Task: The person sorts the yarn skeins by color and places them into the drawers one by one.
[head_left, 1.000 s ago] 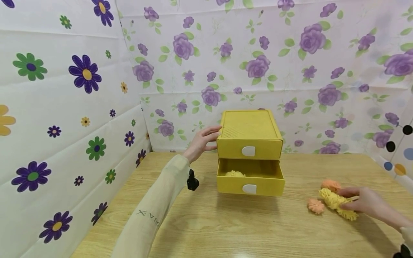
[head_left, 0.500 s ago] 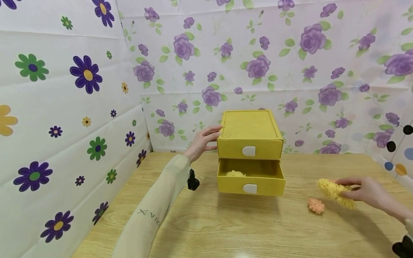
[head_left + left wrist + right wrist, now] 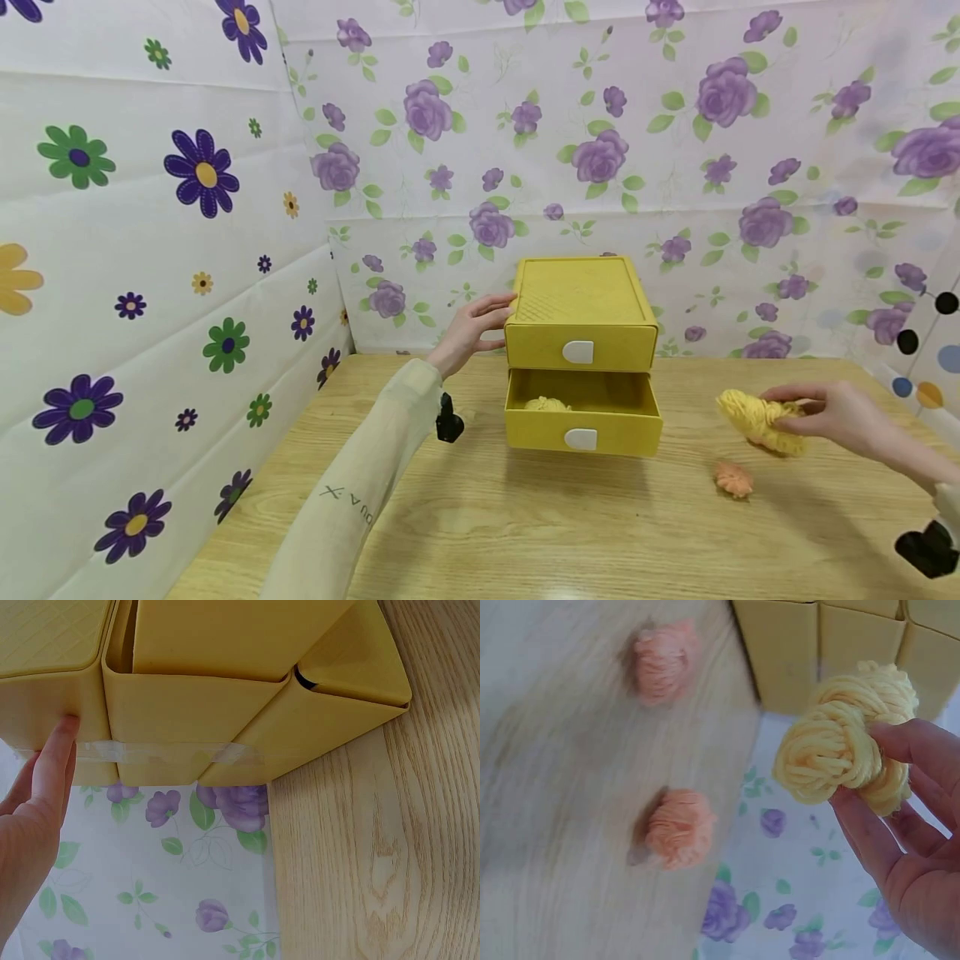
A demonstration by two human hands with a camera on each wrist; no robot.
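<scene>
My right hand [image 3: 847,417] pinches a bundle of yellow yarn [image 3: 756,417] between thumb and fingers, held up over the right of the table. In the right wrist view, the yarn bundle [image 3: 825,754] is tied in at its middle. My left hand [image 3: 468,332] rests its fingertips against the left side of a yellow drawer cabinet [image 3: 581,292]. A drawer [image 3: 583,432] below the top one is pulled out, with another yellow yarn bundle [image 3: 547,404] inside at its left. Two peach yarn bundles, one nearer [image 3: 681,829] and one farther [image 3: 664,664], lie on the table.
The wooden table [image 3: 465,517] meets a flowered cloth wall [image 3: 420,275] behind the cabinet and another cloth wall [image 3: 150,350] on the left. The top drawer [image 3: 622,346] is closed. Clear tape [image 3: 172,752] runs across the cabinet's side.
My right hand has lifted the yellow yarn off the table and moved it up and left toward the cabinet. The left hand has stayed at the cabinet's side.
</scene>
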